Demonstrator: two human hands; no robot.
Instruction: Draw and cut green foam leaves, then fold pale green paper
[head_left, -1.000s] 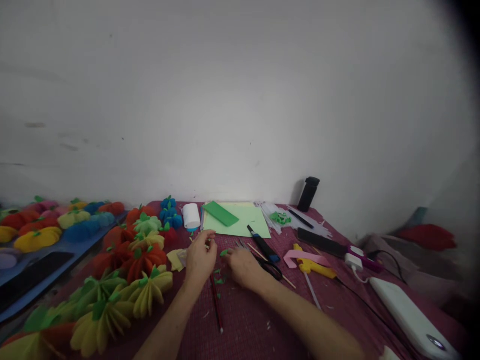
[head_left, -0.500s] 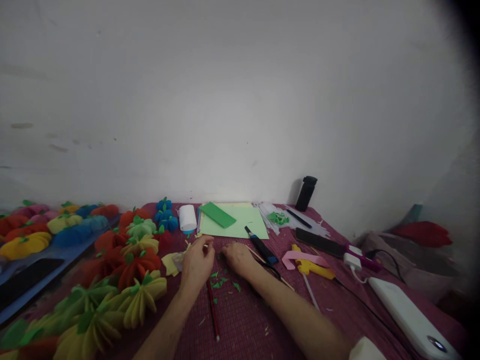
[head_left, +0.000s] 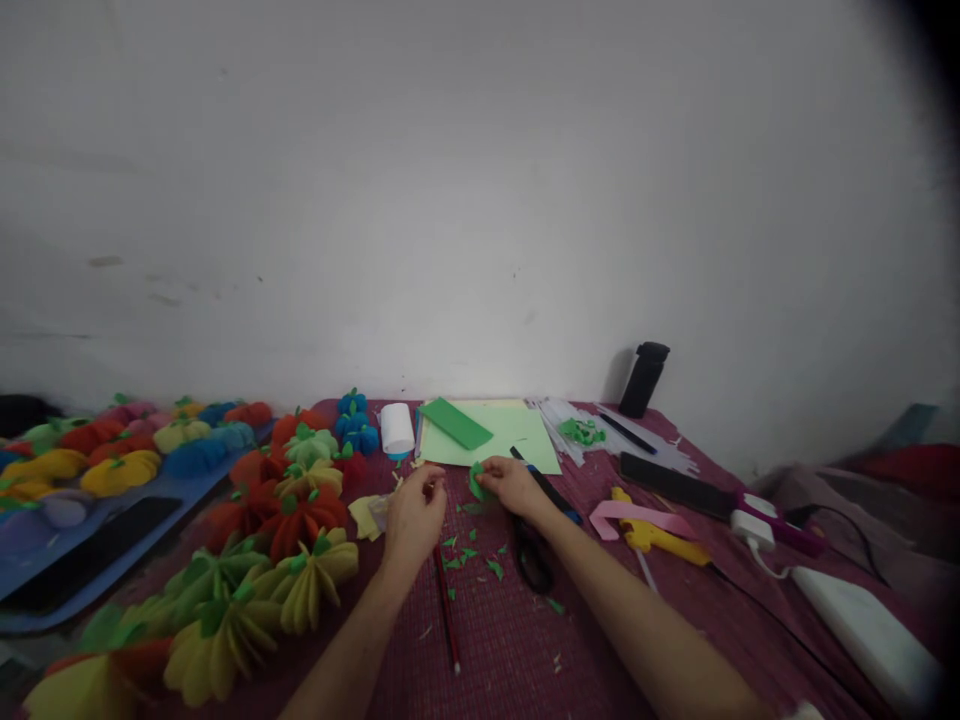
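Observation:
Between its thumb and fingers my right hand pinches a small green paper piece, raised a little off the cloth. To its left, my left hand is closed with curled fingertips; whether anything is in them is hidden. Black-handled scissors lie beside my right wrist, their blades partly covered. A dark utility knife rests just beyond. Green paper scraps are scattered between my forearms, and a red pencil lies beside my left wrist.
Colourful pumpkin-shaped crafts fill the left side. Behind my hands are pale green sheets, a green strip and a white roll. At right lie a yellow glue gun, pink strip, power strip and black bottle.
My right hand has lifted from the table and now holds a green paper piece. The scissors show more beside it. The view has shifted left, so everything sits further right.

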